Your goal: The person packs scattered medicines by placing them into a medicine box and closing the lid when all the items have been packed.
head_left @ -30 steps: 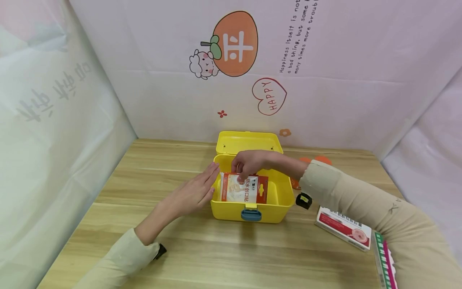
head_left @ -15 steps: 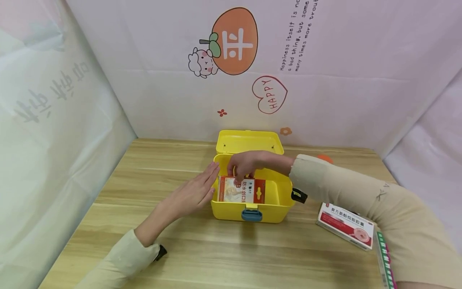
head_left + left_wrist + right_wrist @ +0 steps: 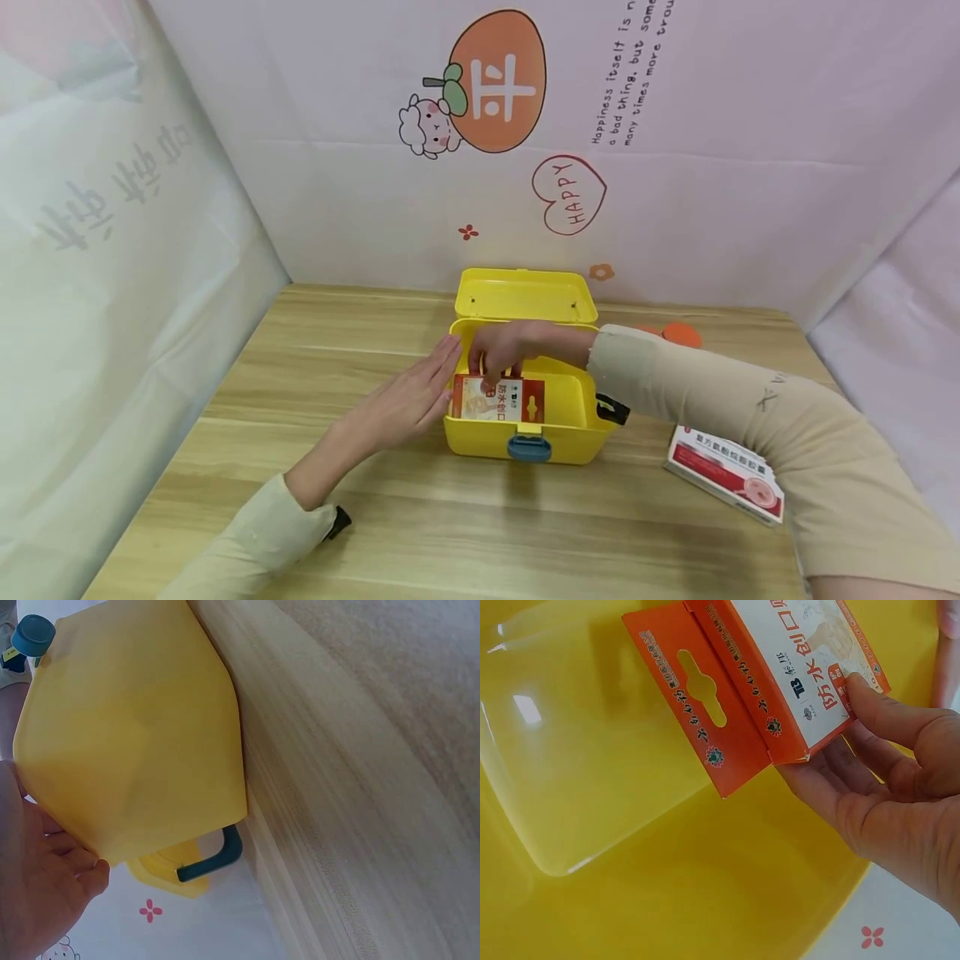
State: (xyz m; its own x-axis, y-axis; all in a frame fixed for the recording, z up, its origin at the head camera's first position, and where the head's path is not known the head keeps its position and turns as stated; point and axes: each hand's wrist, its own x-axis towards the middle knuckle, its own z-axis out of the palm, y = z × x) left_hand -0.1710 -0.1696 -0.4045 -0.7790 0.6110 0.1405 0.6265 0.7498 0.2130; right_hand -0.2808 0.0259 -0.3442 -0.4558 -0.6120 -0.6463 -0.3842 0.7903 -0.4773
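Observation:
A yellow plastic box (image 3: pixel 487 444) stands on the wooden table with its lid (image 3: pixel 525 297) tipped back. Inside it, my right hand (image 3: pixel 501 346) pinches an orange and white box of adhesive bandages (image 3: pixel 510 402) by its far edge. In the right wrist view the thumb lies on the printed face of the bandage box (image 3: pixel 802 675) and the fingers curl beneath, over the yellow floor. My left hand (image 3: pixel 405 402), fingers straight, rests at the left rim. From the left wrist, the fingertips show along the wall of the yellow box (image 3: pixel 135 735).
A blue-grey latch (image 3: pixel 529 448) hangs at the yellow box's front. To the right lies a white and red medicine box (image 3: pixel 726 471), partly under the right sleeve. An orange round thing (image 3: pixel 682 335) sits behind that arm. Printed cloth (image 3: pixel 360 208) closes off the back.
My right hand has moved left and down, bringing the bandage box deeper into the yellow box's left side. The left hand stays at the rim. The green-edged box has gone from sight by the right sleeve.

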